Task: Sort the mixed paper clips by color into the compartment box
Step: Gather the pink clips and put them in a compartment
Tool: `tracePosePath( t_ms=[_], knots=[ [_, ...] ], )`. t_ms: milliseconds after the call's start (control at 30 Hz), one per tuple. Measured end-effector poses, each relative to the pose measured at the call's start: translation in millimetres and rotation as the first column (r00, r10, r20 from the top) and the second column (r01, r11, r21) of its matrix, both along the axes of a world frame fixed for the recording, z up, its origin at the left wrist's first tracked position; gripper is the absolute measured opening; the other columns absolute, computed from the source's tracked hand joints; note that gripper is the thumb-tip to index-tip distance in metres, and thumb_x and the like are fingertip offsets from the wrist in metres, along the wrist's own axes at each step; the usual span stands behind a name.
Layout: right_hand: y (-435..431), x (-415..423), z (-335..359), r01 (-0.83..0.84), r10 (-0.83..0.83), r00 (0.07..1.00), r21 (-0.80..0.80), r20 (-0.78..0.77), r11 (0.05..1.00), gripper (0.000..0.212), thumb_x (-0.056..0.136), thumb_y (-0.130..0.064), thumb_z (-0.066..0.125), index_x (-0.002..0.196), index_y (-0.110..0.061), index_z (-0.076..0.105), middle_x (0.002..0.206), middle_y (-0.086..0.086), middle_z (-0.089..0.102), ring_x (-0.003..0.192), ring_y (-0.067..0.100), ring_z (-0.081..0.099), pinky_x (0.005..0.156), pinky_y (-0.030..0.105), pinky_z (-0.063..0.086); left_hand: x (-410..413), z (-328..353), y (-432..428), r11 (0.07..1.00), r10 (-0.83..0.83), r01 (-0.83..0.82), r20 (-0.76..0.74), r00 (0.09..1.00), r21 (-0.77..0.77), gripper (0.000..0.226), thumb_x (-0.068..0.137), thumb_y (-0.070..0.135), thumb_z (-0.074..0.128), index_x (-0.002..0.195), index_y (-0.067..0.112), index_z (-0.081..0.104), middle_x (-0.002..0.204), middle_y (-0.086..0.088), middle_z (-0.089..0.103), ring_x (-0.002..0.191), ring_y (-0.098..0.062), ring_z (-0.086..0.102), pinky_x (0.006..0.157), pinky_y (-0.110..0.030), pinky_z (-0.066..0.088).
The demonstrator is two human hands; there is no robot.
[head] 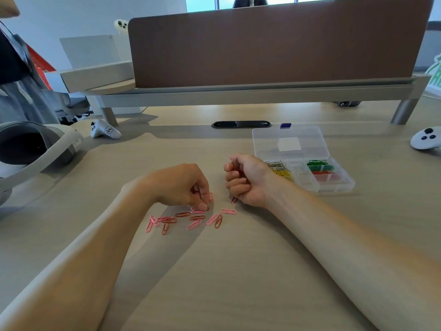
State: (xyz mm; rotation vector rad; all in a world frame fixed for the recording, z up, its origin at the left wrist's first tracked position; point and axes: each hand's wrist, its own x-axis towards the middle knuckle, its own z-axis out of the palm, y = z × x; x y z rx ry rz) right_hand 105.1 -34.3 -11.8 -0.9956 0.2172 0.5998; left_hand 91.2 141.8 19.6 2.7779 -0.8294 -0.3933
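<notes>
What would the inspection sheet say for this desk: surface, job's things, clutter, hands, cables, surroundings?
Surface: wooden desk, flat and evenly lit.
Job's things: pink and red loose clips scattered near the centre. The compartment box is at right with its lid open. It holds silver clips, yellow clips, green clips and boxed red clips in separate compartments.
Clutter: headset, left controller, right controller, small blue item.
Hands: left hand pinches at the loose clips; right hand grips a red bunch.
Cables: nothing seen, only a cable slot.
Surroundings: brown divider; a person at far left.
</notes>
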Motion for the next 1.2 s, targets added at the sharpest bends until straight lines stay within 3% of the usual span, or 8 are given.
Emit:
tracePosePath(
  t_ms=[167, 267, 400, 733, 833, 933, 1000, 1200],
  knots=[
    [-0.2, -0.9, 0.7, 0.007, -0.007, 1.0, 0.003, -0.022, 1.0, 0.039, 0.101, -0.03, 0.034, 0.067, -0.014, 0.043, 0.05, -0.002, 0.031, 0.033, 0.005, 0.021, 0.027, 0.012, 0.012, 0.0, 2.0, -0.1, 0.999, -0.006, 0.008, 0.066, 0.998, -0.032, 0.009, 0.081, 0.025, 0.074, 0.077, 0.029, 0.068, 0.072, 0.014, 0.065, 0.066, -0.002, 0.058, 0.063, -0.014, 0.042],
    [1.6, -1.2, 1.6, -0.022, 0.023, 0.999, 0.019, -0.037, 1.0, 0.037, 0.1, -0.029, 0.034, 0.069, -0.011, 0.046, 0.052, -0.001, 0.034, 0.034, 0.005, 0.024, 0.026, 0.011, 0.014, 0.9, 5.1, -2.4, 0.963, 0.056, -0.007, 0.177, 0.983, -0.269, 0.006, 0.08, 0.018, 0.075, 0.078, 0.02, 0.07, 0.071, 0.008, 0.067, 0.065, -0.002, 0.059, 0.061, -0.008, 0.043],
    [4.4, -2.1, 0.3, -0.108, 0.109, 0.993, 0.021, -0.045, 0.994, 0.04, 0.1, -0.031, 0.034, 0.066, -0.012, 0.043, 0.055, 0.001, 0.037, 0.035, 0.004, 0.029, 0.024, 0.01, 0.016, -1.5, 1.8, -16.0, 0.815, 0.164, 0.016, 0.257, 0.952, -0.579, 0.006, 0.077, 0.009, 0.077, 0.08, 0.011, 0.073, 0.072, 0.002, 0.069, 0.064, -0.004, 0.058, 0.059, -0.008, 0.042],
    [4.1, -6.9, 3.8, -0.155, 0.155, 0.987, 0.019, -0.039, 0.988, 0.037, 0.094, -0.024, 0.039, 0.058, -0.015, 0.043, 0.051, -0.002, 0.035, 0.033, 0.004, 0.026, 0.025, 0.009, 0.013, -0.1, -4.9, -21.3, 0.774, 0.216, 0.016, 0.288, 0.933, -0.633, 0.004, 0.078, 0.015, 0.077, 0.081, 0.018, 0.075, 0.072, 0.011, 0.069, 0.061, -0.008, 0.054, 0.058, -0.011, 0.04],
    [3.2, -5.2, 4.9, -0.089, 0.09, 0.995, 0.025, -0.048, 0.996, 0.04, 0.098, -0.029, 0.039, 0.061, -0.014, 0.045, 0.049, -0.004, 0.029, 0.031, 0.004, 0.021, 0.023, 0.012, 0.013, -1.3, 5.0, -11.9, 0.843, 0.203, -0.018, 0.287, 0.936, -0.537, 0.008, 0.076, 0.026, 0.078, 0.076, 0.019, 0.073, 0.069, 0.012, 0.067, 0.06, -0.005, 0.055, 0.056, -0.012, 0.042],
    [1.1, -4.7, 4.6, -0.066, 0.066, 0.997, 0.014, -0.039, 0.998, 0.04, 0.1, -0.031, 0.037, 0.063, -0.016, 0.041, 0.047, -0.004, 0.027, 0.03, 0.004, 0.019, 0.024, 0.013, 0.012, -2.2, 14.4, 8.3, 0.985, 0.111, -0.091, 0.134, 0.985, -0.149, 0.015, 0.07, 0.033, 0.083, 0.07, 0.022, 0.073, 0.064, 0.009, 0.067, 0.059, 0.001, 0.055, 0.054, -0.009, 0.04],
    [0.4, -4.1, 4.2, -0.057, 0.056, 0.998, -0.007, -0.028, 0.998, 0.041, 0.101, -0.031, 0.035, 0.063, -0.016, 0.041, 0.048, -0.005, 0.027, 0.031, 0.004, 0.018, 0.025, 0.013, 0.011, -3.3, 16.3, 19.9, 0.991, 0.122, -0.123, 0.021, 0.992, 0.051, 0.017, 0.066, 0.039, 0.084, 0.071, 0.026, 0.074, 0.069, 0.009, 0.069, 0.06, 0.0, 0.055, 0.054, -0.01, 0.039],
    [3.0, -4.5, 3.0, -0.035, 0.035, 0.999, -0.045, 0.006, 0.998, 0.041, 0.101, -0.029, 0.035, 0.063, -0.015, 0.042, 0.05, -0.004, 0.028, 0.033, 0.004, 0.018, 0.026, 0.013, 0.01, -5.1, 14.1, 23.5, 0.974, 0.142, -0.127, -0.071, 0.987, 0.188, 0.015, 0.07, 0.031, 0.083, 0.082, 0.028, 0.075, 0.081, 0.007, 0.071, 0.072, -0.006, 0.06, 0.064, -0.018, 0.044]
  ],
)
